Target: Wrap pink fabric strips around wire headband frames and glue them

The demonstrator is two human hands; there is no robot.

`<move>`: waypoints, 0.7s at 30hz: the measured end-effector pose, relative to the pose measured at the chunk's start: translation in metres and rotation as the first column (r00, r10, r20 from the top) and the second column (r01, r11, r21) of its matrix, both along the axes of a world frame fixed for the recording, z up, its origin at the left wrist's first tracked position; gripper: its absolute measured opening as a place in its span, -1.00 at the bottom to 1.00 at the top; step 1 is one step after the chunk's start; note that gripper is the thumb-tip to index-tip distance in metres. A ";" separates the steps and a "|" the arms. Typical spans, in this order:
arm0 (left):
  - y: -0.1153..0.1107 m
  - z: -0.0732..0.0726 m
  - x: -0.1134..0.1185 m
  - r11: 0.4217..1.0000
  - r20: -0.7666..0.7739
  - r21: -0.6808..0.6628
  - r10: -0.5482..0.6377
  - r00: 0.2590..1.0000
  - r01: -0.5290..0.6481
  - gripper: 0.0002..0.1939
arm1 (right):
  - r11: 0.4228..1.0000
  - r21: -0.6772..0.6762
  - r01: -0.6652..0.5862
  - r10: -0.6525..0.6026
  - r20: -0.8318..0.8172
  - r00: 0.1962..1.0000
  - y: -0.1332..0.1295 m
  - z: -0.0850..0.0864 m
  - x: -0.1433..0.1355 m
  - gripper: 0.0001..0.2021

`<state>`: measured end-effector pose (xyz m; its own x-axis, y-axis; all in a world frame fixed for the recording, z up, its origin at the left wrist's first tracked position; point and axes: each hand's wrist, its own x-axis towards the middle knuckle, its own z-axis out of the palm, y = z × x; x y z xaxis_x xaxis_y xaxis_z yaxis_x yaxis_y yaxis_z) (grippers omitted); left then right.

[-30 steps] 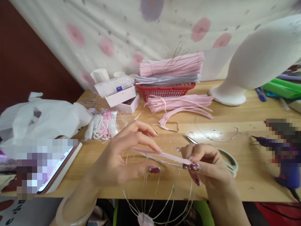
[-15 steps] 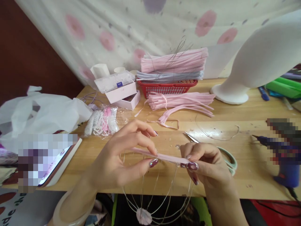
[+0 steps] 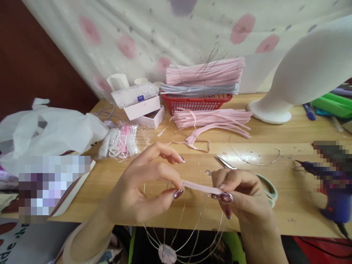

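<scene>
Pinched at both ends, a pale pink fabric strip lies level between the left hand, thumb and index finger closed on it, and the right hand, thumb and fingertips clamped on the other end. It runs along the top of a wire frame, whose thin spokes curve down to a pink disc below the edge of the wooden table. Uneven pull could twist the strip or bend those slender wires; a loosened left pinch might let it slide off line. Scissors lie just beyond the right knuckles, where a careless swing could knock them. Farther out are bundled pink strips and, to the right, a blue glue gun.
</scene>
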<state>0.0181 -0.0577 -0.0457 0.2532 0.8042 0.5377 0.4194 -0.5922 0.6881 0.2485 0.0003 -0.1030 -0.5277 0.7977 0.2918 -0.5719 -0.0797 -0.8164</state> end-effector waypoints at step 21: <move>0.002 -0.005 -0.016 0.997 0.113 -0.067 -0.040 0.993 0.047 -0.82 | 1.000 0.020 0.024 -0.025 0.046 0.999 0.002 0.001 0.002 -0.94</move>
<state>0.0019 -0.0553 -0.0508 0.2303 0.8299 0.5081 0.3128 -0.5576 0.7690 0.2506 0.0019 -0.1019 -0.5214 0.8052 0.2826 -0.5350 -0.0504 -0.8434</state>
